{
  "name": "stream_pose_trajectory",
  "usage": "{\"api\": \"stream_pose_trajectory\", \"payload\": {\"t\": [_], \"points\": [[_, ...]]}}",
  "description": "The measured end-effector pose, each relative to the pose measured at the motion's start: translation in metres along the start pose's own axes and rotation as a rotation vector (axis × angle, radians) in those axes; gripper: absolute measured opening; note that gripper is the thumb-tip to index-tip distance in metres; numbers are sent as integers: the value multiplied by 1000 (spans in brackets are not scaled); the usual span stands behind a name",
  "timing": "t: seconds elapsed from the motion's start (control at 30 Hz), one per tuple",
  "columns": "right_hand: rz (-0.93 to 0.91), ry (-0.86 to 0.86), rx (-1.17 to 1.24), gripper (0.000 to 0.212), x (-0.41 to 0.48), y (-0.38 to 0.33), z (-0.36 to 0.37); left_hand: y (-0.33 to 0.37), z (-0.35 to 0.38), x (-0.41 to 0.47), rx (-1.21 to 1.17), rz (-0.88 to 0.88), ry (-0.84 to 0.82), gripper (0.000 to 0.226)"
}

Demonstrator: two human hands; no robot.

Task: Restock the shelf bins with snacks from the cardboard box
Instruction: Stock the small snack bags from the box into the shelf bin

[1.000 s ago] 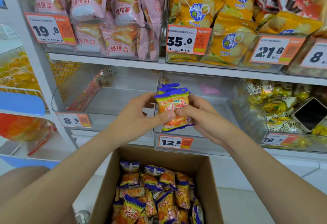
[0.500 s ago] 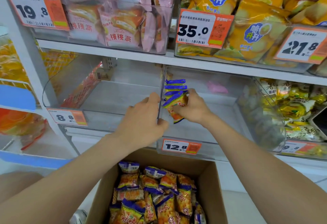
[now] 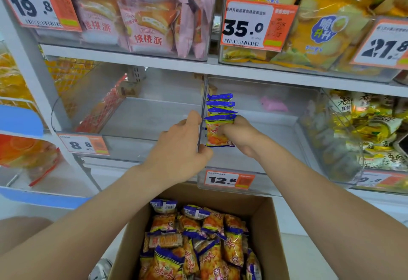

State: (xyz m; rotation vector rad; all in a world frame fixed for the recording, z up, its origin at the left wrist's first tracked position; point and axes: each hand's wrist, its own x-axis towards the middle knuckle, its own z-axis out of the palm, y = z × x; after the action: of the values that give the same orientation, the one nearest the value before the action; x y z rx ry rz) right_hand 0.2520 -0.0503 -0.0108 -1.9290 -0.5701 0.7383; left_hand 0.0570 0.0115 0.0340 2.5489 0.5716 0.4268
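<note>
Evidently mid-placement, head view: the right hand (image 3: 239, 135) pinched a short row of packets (image 3: 219, 114) upright inside the bin (image 3: 276, 183), against its left wall, while the left hand (image 3: 182, 149) gripped that wall's edge. More packets lay in the box (image 3: 279, 235) below. The step seemingly called for steadying the wall and seating the row squarely on the bin floor before release.

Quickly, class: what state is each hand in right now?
Left hand: grips the left wall of the 12.8 bin.
Right hand: holds a stack of snack packets inside that bin.
</note>
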Motion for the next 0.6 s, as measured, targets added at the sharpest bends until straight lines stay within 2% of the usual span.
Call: {"api": "stream_pose_trajectory", "payload": {"t": [0.33,0.43,0.53,0.6], "points": [[116,105,-117,27,-14,-7,-12,-8,0,-1,-20,40,-3,42],[133,144,-189,36,-31,-11,-21,-13,1,-4,-16,39,22,51],[4,264,-270,40,-59,-16,-24,-10,0,-15,-15,66,165,50],[-238,318,-293,23,-91,-16,-24,-4,-1,-29,-17,147,305,33]]}}
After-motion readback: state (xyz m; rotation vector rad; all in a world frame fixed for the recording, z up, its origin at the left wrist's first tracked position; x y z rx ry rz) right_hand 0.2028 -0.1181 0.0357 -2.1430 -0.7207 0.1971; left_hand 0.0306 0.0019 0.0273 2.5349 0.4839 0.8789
